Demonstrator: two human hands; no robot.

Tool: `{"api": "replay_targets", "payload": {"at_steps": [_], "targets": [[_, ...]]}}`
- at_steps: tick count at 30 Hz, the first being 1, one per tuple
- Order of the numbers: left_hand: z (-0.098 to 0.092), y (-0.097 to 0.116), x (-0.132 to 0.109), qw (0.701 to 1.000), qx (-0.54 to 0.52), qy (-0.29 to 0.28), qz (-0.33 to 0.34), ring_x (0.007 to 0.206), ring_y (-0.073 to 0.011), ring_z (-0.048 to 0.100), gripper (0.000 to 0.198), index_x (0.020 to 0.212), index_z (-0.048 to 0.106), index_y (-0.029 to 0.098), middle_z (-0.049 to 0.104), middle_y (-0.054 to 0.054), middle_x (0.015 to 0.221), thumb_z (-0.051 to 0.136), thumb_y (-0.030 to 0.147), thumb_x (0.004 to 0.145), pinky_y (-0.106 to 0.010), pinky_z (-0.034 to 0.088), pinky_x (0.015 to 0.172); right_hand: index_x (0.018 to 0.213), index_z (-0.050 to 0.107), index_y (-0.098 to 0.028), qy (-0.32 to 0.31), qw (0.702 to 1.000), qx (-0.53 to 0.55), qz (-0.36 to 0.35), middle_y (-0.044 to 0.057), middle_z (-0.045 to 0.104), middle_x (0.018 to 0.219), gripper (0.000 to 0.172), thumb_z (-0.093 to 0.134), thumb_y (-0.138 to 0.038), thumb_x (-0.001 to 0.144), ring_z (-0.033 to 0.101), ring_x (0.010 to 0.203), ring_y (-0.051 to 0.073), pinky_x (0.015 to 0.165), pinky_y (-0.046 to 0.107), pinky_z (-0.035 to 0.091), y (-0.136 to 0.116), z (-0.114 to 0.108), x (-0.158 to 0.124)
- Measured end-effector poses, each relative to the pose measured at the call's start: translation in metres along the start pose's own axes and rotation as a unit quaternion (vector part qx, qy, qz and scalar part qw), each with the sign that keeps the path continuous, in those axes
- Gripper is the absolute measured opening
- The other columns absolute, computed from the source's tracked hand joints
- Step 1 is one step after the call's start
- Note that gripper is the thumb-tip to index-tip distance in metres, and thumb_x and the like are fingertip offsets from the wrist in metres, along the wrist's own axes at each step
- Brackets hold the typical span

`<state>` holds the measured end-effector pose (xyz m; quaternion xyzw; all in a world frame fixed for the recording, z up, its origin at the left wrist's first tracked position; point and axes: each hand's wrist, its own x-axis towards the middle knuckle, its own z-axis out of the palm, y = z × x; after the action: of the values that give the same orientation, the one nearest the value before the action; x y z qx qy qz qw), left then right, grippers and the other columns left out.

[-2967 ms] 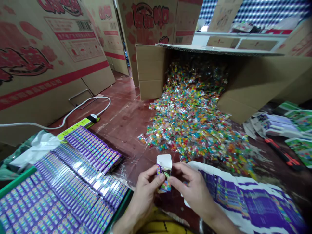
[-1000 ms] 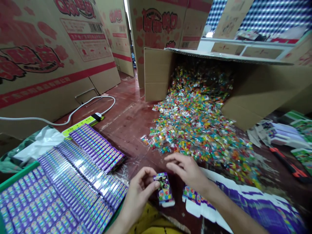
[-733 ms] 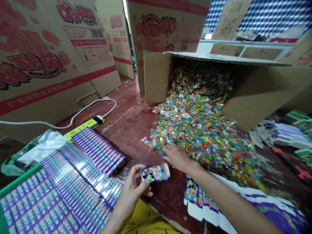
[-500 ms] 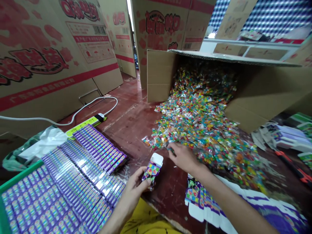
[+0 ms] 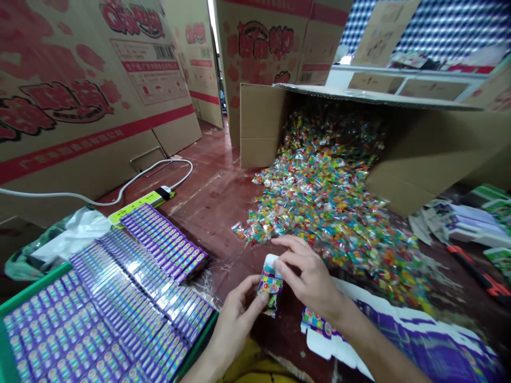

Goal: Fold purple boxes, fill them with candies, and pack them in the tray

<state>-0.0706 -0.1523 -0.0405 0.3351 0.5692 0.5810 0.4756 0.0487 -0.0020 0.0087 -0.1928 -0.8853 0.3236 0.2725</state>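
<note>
My left hand (image 5: 243, 308) is closed around a small purple candy box (image 5: 271, 290) with a colourful print, held upright over the table edge. The box's white top flap (image 5: 270, 259) stands up. At its mouth is my right hand (image 5: 311, 274), fingers apart, with the tips of thumb and finger touching the top of the box. Something bluish shows in the box mouth; whether it is a candy packet I cannot tell. Behind the right hand spreads a heap of clear candy packets (image 5: 315, 191). Flat purple and white box blanks (image 5: 399, 324) lie under and beside my right forearm.
A large carton (image 5: 259, 127) lies on its side, spilling the packets. At left, a green crate (image 5: 203, 335) holds rows of filled purple boxes (image 5: 131, 287). A yellow-green power strip (image 5: 139, 205) with a white cable lies behind it. Red-and-black pliers-like handles (image 5: 475, 271) lie at right.
My right hand has moved from the edge of the candy heap to the top of the small box. My left hand has shifted right and brought the box towards it.
</note>
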Motion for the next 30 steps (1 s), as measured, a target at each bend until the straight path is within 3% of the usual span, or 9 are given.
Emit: {"api": "replay_targets", "payload": {"at_steps": [5, 10, 13, 17, 19, 21, 25, 27, 30], "targets": [[0.01, 0.0, 0.0, 0.997, -0.072, 0.019, -0.006, 0.093, -0.0201, 0.066, 0.028, 0.111, 0.063, 0.019, 0.071, -0.007, 0.103, 0.068, 0.034, 0.088, -0.027, 0.051, 0.081, 0.086, 0.072, -0.022, -0.082, 0.996, 0.021, 0.004, 0.007, 0.063, 0.13, 0.02, 0.055, -0.024, 0.096, 0.052, 0.126, 0.024, 0.109, 0.042, 0.04, 0.0, -0.009, -0.007], [0.02, 0.005, 0.001, 0.986, -0.124, 0.1, 0.049, 0.095, -0.0181, 0.065, 0.056, 0.134, 0.046, 0.027, 0.067, -0.006, 0.112, 0.072, 0.032, 0.085, -0.026, 0.052, 0.082, 0.113, 0.067, -0.026, -0.006, 0.99, 0.118, 0.073, 0.005, 0.067, 0.118, 0.02, 0.059, -0.024, 0.095, 0.065, 0.109, 0.02, 0.096, 0.034, 0.052, 0.002, -0.009, -0.022], [0.022, 0.005, -0.001, 0.985, -0.14, 0.091, 0.038, 0.101, -0.0194, 0.065, 0.051, 0.131, 0.048, 0.027, 0.066, -0.005, 0.114, 0.071, 0.029, 0.086, -0.026, 0.051, 0.086, 0.115, 0.064, -0.026, -0.018, 0.963, 0.229, 0.14, 0.004, 0.069, 0.112, 0.023, 0.062, -0.026, 0.093, 0.071, 0.092, 0.018, 0.083, 0.029, 0.058, 0.005, 0.004, -0.036], [0.019, 0.002, -0.002, 0.989, -0.143, 0.024, 0.029, 0.098, -0.0182, 0.064, 0.035, 0.118, 0.055, 0.025, 0.066, -0.004, 0.106, 0.07, 0.026, 0.087, -0.025, 0.051, 0.084, 0.103, 0.061, -0.023, 0.007, 0.94, 0.287, 0.186, 0.002, 0.07, 0.097, 0.013, 0.065, -0.026, 0.091, 0.071, 0.086, 0.017, 0.08, 0.027, 0.057, 0.006, 0.021, -0.047], [0.018, 0.002, -0.002, 0.99, -0.14, -0.001, 0.028, 0.095, -0.0165, 0.063, 0.03, 0.115, 0.056, 0.023, 0.065, -0.004, 0.105, 0.069, 0.024, 0.088, -0.024, 0.05, 0.083, 0.092, 0.06, -0.022, 0.019, 0.943, 0.279, 0.179, 0.003, 0.067, 0.102, 0.004, 0.063, -0.024, 0.091, 0.07, 0.087, 0.017, 0.079, 0.026, 0.055, 0.005, 0.024, -0.048], [0.018, 0.002, -0.002, 0.99, -0.138, -0.006, 0.03, 0.097, -0.016, 0.062, 0.03, 0.114, 0.054, 0.024, 0.063, -0.003, 0.106, 0.069, 0.022, 0.089, -0.024, 0.049, 0.084, 0.087, 0.059, -0.021, 0.032, 0.942, 0.285, 0.175, 0.005, 0.064, 0.112, 0.006, 0.062, -0.023, 0.092, 0.069, 0.092, 0.017, 0.08, 0.026, 0.054, 0.004, 0.026, -0.047], [0.021, 0.003, -0.002, 0.987, -0.153, 0.035, 0.026, 0.088, -0.013, 0.062, 0.037, 0.115, 0.047, 0.027, 0.059, 0.0, 0.103, 0.071, 0.021, 0.087, -0.023, 0.049, 0.076, 0.095, 0.054, -0.023, 0.074, 0.922, 0.338, 0.176, 0.003, 0.066, 0.1, 0.008, 0.062, -0.024, 0.092, 0.068, 0.092, 0.018, 0.082, 0.03, 0.054, 0.002, 0.026, -0.042], [0.022, 0.002, -0.002, 0.986, -0.156, 0.057, 0.019, 0.081, -0.0102, 0.061, 0.039, 0.113, 0.046, 0.028, 0.056, 0.002, 0.099, 0.072, 0.021, 0.085, -0.02, 0.048, 0.07, 0.097, 0.055, -0.023, 0.061, 0.918, 0.351, 0.173, 0.002, 0.066, 0.096, 0.012, 0.065, -0.026, 0.091, 0.067, 0.09, 0.017, 0.081, 0.03, 0.053, 0.0, 0.025, -0.038], [0.023, 0.002, -0.004, 0.988, -0.135, 0.075, 0.016, 0.077, -0.0083, 0.06, 0.039, 0.112, 0.047, 0.028, 0.055, 0.003, 0.097, 0.073, 0.021, 0.084, -0.018, 0.047, 0.067, 0.085, 0.057, -0.02, 0.024, 0.91, 0.371, 0.183, 0.001, 0.064, 0.091, 0.018, 0.072, -0.03, 0.086, 0.063, 0.082, 0.015, 0.074, 0.026, 0.05, -0.001, 0.022, -0.032]]}}
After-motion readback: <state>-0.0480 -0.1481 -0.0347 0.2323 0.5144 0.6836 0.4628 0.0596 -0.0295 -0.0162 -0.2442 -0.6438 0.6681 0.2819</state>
